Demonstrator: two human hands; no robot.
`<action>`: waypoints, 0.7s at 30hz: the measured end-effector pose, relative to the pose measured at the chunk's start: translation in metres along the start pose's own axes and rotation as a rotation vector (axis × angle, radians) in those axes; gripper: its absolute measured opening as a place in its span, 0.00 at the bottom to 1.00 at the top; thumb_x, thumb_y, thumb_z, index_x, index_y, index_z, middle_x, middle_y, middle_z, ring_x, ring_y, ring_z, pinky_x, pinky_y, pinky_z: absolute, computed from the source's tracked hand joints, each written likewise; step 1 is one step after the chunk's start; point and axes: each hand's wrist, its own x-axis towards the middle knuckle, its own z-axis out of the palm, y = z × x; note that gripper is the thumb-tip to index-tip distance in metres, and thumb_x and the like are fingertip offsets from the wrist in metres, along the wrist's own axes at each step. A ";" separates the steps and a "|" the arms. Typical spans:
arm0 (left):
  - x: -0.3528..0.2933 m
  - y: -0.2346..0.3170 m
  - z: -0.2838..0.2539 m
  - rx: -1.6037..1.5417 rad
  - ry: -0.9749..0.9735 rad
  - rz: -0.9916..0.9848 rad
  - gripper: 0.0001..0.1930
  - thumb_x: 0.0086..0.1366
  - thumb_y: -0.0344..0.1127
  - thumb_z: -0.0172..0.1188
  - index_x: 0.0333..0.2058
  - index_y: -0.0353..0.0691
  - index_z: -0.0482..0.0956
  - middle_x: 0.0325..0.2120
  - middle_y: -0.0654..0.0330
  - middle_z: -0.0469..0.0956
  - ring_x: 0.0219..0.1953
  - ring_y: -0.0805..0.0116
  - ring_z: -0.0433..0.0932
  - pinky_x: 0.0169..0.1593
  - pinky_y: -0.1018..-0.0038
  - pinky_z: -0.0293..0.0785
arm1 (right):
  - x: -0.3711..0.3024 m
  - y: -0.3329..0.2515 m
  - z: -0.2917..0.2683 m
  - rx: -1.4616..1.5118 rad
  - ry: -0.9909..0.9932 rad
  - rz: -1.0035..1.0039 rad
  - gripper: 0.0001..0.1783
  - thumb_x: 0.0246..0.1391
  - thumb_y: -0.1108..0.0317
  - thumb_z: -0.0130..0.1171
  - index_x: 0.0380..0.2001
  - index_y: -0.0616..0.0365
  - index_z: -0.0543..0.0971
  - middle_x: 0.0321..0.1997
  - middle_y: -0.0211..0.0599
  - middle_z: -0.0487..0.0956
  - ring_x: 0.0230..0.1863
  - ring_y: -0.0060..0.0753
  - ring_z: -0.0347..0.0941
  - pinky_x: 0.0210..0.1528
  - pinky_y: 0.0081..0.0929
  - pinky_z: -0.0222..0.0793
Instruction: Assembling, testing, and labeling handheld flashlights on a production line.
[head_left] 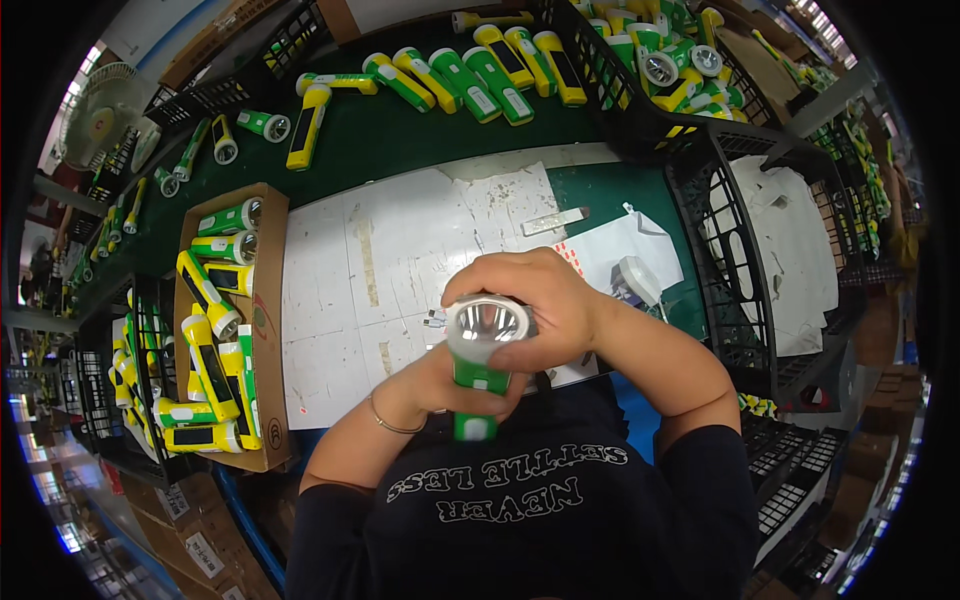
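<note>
A green flashlight (480, 376) with a white-rimmed, silvery head is held upright close to my chest, its lens tilted toward me. My left hand (455, 385) wraps round its green body, a thin bracelet on the wrist. Around the head curls my right hand (545, 300), fingers over the rim and thumb across its lower side. Beyond my hands lies the white work sheet (330, 290), scuffed and taped. Beside my right hand are a white paper with red stickers (610, 250) and a loose white round ring (640, 278).
At left stands a cardboard box (270, 300) of green and yellow flashlights. More flashlights (470, 85) lie along the green table's far side. A black crate (640, 130) heaped with flashlights stands far right; another black crate (745, 270) with white sheets is nearer. A flat metal-coloured strip (556, 221) lies nearby.
</note>
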 end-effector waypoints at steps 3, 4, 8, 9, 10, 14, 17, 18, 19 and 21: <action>0.001 0.015 0.008 0.936 0.313 0.041 0.17 0.49 0.32 0.66 0.38 0.40 0.74 0.35 0.60 0.77 0.39 0.65 0.77 0.42 0.73 0.72 | -0.004 -0.008 -0.006 0.024 0.003 0.094 0.33 0.31 0.51 0.63 0.42 0.59 0.75 0.29 0.34 0.72 0.28 0.30 0.69 0.31 0.22 0.64; 0.002 0.017 0.010 1.161 0.312 0.028 0.19 0.47 0.32 0.68 0.40 0.41 0.74 0.38 0.60 0.77 0.40 0.65 0.77 0.43 0.73 0.72 | -0.005 -0.013 -0.007 0.045 -0.023 0.145 0.33 0.30 0.51 0.63 0.42 0.59 0.75 0.28 0.33 0.71 0.28 0.29 0.68 0.31 0.21 0.62; -0.003 0.010 0.007 0.989 0.611 0.075 0.22 0.47 0.30 0.67 0.42 0.40 0.72 0.37 0.60 0.76 0.40 0.66 0.77 0.44 0.75 0.72 | -0.011 -0.021 -0.007 0.544 0.051 0.352 0.22 0.51 0.61 0.48 0.45 0.66 0.73 0.39 0.35 0.75 0.38 0.21 0.68 0.42 0.19 0.63; -0.004 0.015 0.015 0.989 0.700 0.011 0.22 0.47 0.30 0.67 0.43 0.39 0.71 0.37 0.60 0.76 0.40 0.67 0.77 0.44 0.76 0.72 | -0.011 -0.021 -0.006 0.546 0.051 0.354 0.22 0.51 0.61 0.48 0.45 0.66 0.73 0.39 0.35 0.75 0.38 0.21 0.68 0.42 0.19 0.63; -0.006 0.012 0.013 1.019 0.713 0.039 0.24 0.47 0.28 0.67 0.44 0.38 0.71 0.37 0.59 0.76 0.40 0.68 0.77 0.44 0.75 0.72 | -0.010 -0.020 -0.004 0.632 0.062 0.424 0.22 0.54 0.60 0.47 0.46 0.66 0.72 0.42 0.36 0.75 0.41 0.22 0.69 0.46 0.20 0.63; -0.002 0.014 0.013 1.002 0.760 -0.030 0.28 0.47 0.26 0.67 0.49 0.39 0.68 0.40 0.58 0.76 0.43 0.67 0.77 0.46 0.73 0.72 | -0.008 -0.022 0.003 0.737 0.051 0.523 0.22 0.54 0.66 0.52 0.51 0.65 0.69 0.47 0.37 0.74 0.49 0.24 0.69 0.53 0.23 0.64; 0.000 0.015 0.017 0.983 0.769 -0.032 0.33 0.47 0.26 0.66 0.53 0.41 0.64 0.41 0.58 0.76 0.44 0.65 0.76 0.47 0.73 0.72 | -0.006 -0.019 0.007 0.746 0.086 0.555 0.22 0.49 0.73 0.59 0.49 0.64 0.70 0.45 0.35 0.75 0.46 0.22 0.70 0.50 0.21 0.66; 0.000 0.014 0.017 0.983 0.769 -0.033 0.33 0.47 0.26 0.66 0.53 0.41 0.64 0.41 0.58 0.76 0.44 0.65 0.76 0.47 0.73 0.72 | -0.006 -0.016 0.007 0.773 0.077 0.566 0.21 0.50 0.72 0.59 0.48 0.63 0.71 0.43 0.34 0.76 0.45 0.21 0.71 0.49 0.20 0.66; 0.000 0.013 0.017 1.005 0.771 -0.037 0.33 0.47 0.26 0.66 0.53 0.41 0.64 0.41 0.58 0.76 0.44 0.66 0.76 0.47 0.73 0.72 | -0.006 -0.013 0.008 0.801 0.067 0.577 0.20 0.50 0.71 0.59 0.47 0.63 0.71 0.42 0.33 0.76 0.43 0.20 0.72 0.47 0.19 0.67; -0.001 0.011 0.016 1.028 0.773 -0.041 0.33 0.48 0.25 0.66 0.53 0.40 0.64 0.41 0.58 0.76 0.45 0.66 0.76 0.47 0.73 0.71 | -0.006 -0.011 0.009 0.862 0.072 0.584 0.18 0.51 0.71 0.59 0.46 0.63 0.71 0.41 0.33 0.76 0.42 0.19 0.72 0.46 0.19 0.67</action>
